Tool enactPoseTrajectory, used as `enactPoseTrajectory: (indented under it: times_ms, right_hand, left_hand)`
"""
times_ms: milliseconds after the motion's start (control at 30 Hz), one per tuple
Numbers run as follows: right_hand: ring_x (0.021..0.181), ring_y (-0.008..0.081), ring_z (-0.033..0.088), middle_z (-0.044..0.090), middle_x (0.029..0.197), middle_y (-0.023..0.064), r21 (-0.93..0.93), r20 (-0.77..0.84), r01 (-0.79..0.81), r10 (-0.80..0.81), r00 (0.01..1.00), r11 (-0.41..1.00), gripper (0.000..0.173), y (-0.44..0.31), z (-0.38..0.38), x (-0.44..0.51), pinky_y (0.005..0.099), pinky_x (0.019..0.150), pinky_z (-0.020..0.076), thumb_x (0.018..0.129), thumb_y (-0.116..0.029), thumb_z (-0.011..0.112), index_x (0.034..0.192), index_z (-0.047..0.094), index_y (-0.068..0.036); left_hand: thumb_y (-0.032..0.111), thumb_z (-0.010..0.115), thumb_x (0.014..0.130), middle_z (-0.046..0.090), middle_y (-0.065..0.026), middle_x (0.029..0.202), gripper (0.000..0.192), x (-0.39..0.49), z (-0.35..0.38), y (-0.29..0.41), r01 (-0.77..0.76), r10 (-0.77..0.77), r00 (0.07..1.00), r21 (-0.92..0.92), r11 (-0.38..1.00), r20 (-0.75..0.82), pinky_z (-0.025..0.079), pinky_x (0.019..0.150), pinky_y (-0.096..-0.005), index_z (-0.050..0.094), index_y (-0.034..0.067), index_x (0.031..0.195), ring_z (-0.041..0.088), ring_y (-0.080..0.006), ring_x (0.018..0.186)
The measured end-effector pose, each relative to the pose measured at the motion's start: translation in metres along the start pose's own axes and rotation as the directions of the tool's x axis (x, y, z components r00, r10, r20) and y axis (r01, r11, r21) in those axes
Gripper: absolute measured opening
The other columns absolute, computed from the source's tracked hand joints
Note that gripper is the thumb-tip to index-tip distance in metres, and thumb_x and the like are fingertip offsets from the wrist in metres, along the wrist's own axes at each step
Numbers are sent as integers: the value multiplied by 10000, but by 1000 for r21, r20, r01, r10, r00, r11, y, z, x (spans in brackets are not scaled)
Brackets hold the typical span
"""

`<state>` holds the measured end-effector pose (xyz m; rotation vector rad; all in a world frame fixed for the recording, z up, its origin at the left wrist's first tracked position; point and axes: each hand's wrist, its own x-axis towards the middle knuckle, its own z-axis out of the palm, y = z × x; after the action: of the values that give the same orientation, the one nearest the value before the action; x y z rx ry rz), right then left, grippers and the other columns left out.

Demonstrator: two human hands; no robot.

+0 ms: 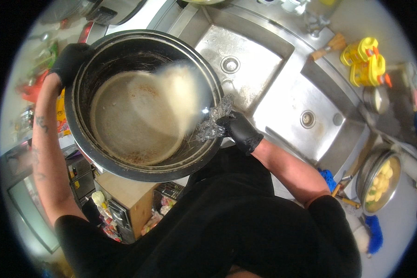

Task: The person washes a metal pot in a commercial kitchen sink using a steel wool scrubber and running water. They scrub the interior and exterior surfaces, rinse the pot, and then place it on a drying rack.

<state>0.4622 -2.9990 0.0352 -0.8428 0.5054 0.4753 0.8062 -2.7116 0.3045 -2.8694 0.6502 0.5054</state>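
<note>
A large round black pot [153, 173] is tilted in front of me, its inside coated with a dull film and brownish residue near the bottom's edges. My left hand [70, 63], in a black glove, grips the pot's far left rim. In a black glove too, my right hand [238, 130] holds a steel wool scourer [217, 120] at the pot's right rim. A whitish blur hides part of the pot's inside. What bears the pot's weight underneath is hidden.
A double steel sink [276, 83] lies ahead and to the right. Yellow bottles [366, 66] and a wooden-handled brush [328, 47] stand behind it. At the right is a metal bowl [398, 184] of pale yellow pieces; a wooden cabinet [125, 189] is at lower left.
</note>
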Motion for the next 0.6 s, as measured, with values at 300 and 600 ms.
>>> enactPoseTrajectory:
  times_ms: [300,600]
  right_hand:
    - [424,157,484,575,668,56,-12,18,4,-4,1000,1000,181,8,-2,11,310,380,350,943,-159,547,965,664,-22]
    - [566,128,552,628,754,57,-16,59,12,-11,998,1000,206,1,-1,13,297,489,424,962,-186,569,989,689,-21]
  left_hand:
    - [257,611,943,742,-188,961,282,5,-12,2,-86,87,996,116,990,-4,530,862,-371,755,46,1064,713,-256,867]
    - [285,594,955,734,-196,988,292,5,-25,19,11,-12,1000,83,996,5,520,885,-397,766,65,1040,704,-298,891]
